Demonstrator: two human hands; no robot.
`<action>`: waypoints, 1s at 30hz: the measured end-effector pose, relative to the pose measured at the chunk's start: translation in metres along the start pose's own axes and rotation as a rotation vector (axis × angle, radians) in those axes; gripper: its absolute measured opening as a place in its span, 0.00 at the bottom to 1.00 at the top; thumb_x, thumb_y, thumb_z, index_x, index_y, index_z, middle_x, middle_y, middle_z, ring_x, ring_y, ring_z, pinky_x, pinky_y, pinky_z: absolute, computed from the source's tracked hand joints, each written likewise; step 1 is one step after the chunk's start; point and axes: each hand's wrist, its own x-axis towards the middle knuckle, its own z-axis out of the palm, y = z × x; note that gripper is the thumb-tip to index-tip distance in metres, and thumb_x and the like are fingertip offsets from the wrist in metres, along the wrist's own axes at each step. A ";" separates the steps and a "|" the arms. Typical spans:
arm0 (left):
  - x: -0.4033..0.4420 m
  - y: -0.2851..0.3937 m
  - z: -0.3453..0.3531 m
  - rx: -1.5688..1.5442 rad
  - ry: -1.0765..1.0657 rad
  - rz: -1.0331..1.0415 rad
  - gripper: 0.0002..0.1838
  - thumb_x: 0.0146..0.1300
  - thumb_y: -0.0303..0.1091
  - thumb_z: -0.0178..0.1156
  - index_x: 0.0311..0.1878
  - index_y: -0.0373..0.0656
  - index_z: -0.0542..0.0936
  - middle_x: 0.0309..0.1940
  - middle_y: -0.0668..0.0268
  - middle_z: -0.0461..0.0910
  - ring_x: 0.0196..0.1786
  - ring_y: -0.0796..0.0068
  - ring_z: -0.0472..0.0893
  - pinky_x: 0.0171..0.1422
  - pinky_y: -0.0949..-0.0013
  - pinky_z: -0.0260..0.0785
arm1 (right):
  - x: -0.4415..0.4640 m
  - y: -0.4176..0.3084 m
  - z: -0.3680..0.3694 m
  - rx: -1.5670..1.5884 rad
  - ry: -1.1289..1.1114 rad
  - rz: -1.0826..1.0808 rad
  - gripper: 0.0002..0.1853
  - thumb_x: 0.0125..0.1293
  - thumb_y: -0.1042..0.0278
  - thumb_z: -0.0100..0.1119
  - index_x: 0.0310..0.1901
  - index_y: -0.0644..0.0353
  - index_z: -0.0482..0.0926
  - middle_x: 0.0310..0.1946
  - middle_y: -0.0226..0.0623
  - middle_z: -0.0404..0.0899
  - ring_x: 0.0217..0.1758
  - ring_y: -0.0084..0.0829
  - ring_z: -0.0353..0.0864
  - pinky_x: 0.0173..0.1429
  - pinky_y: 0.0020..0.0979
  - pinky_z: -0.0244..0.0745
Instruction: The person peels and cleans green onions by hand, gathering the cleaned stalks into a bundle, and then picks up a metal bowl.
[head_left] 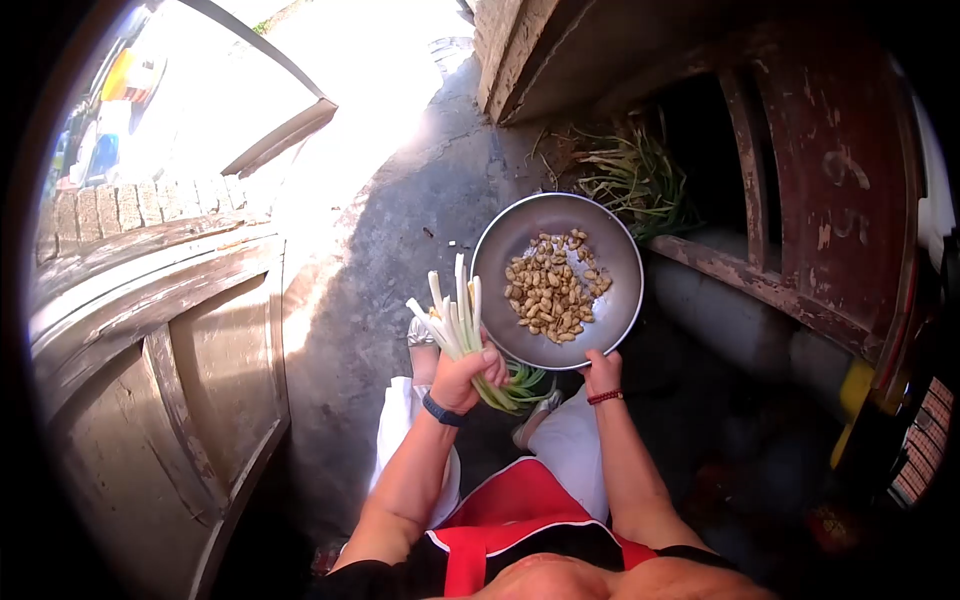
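Note:
My left hand point(474, 374) is closed round a bunch of green onions point(458, 318), white ends pointing up and away, green leaves hanging below the fist. On the right, my right hand point(601, 374) grips the near rim of a wide metal bowl point(500, 240). Several unshelled peanuts point(552, 290) lie in a heap at the bottom of the bowl. The white ends of the onions come close to the bowl's left rim; whether they touch it I cannot tell.
More green onions point(640, 180) lie in a pile on the concrete floor point(400, 220) beyond the bowl. A worn wooden door point(220, 370) stands at the left, and a peeling wooden frame point(830, 200) at the right. Bright sunlight falls through the doorway ahead.

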 end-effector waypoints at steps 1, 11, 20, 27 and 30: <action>-0.017 0.007 0.012 -0.016 0.020 0.021 0.15 0.53 0.26 0.57 0.45 0.46 0.69 0.16 0.66 0.67 0.19 0.69 0.69 0.29 0.64 0.67 | -0.021 -0.015 -0.008 0.020 -0.009 0.020 0.18 0.50 0.82 0.47 0.47 0.71 0.70 0.40 0.42 0.76 0.37 0.37 0.80 0.36 0.34 0.80; -0.199 0.233 0.168 0.137 -0.200 0.394 0.20 0.58 0.24 0.52 0.55 0.52 0.69 0.16 0.67 0.66 0.20 0.72 0.68 0.31 0.65 0.66 | -0.230 -0.166 0.066 0.084 -0.162 0.218 0.22 0.50 0.84 0.44 0.51 0.70 0.67 0.44 0.47 0.74 0.45 0.46 0.78 0.43 0.48 0.77; -0.227 0.399 0.286 0.659 0.280 0.483 0.04 0.58 0.25 0.57 0.31 0.35 0.73 0.18 0.66 0.72 0.22 0.79 0.72 0.28 0.76 0.66 | -0.297 -0.288 0.241 0.033 -0.361 0.069 0.18 0.50 0.83 0.47 0.46 0.73 0.71 0.41 0.46 0.76 0.40 0.42 0.79 0.46 0.46 0.78; -0.133 0.525 0.361 1.158 0.293 0.534 0.08 0.55 0.26 0.60 0.39 0.36 0.78 0.25 0.71 0.77 0.28 0.85 0.73 0.32 0.78 0.65 | -0.221 -0.352 0.352 -0.243 -0.512 -0.111 0.14 0.51 0.80 0.50 0.41 0.73 0.76 0.35 0.42 0.80 0.36 0.32 0.80 0.43 0.31 0.76; -0.083 0.567 0.354 1.358 0.390 0.669 0.09 0.56 0.29 0.61 0.40 0.41 0.79 0.26 0.66 0.79 0.26 0.71 0.75 0.34 0.70 0.69 | -0.215 -0.425 0.423 -0.476 -0.556 -0.206 0.14 0.52 0.77 0.51 0.41 0.71 0.76 0.35 0.40 0.80 0.37 0.31 0.79 0.45 0.33 0.75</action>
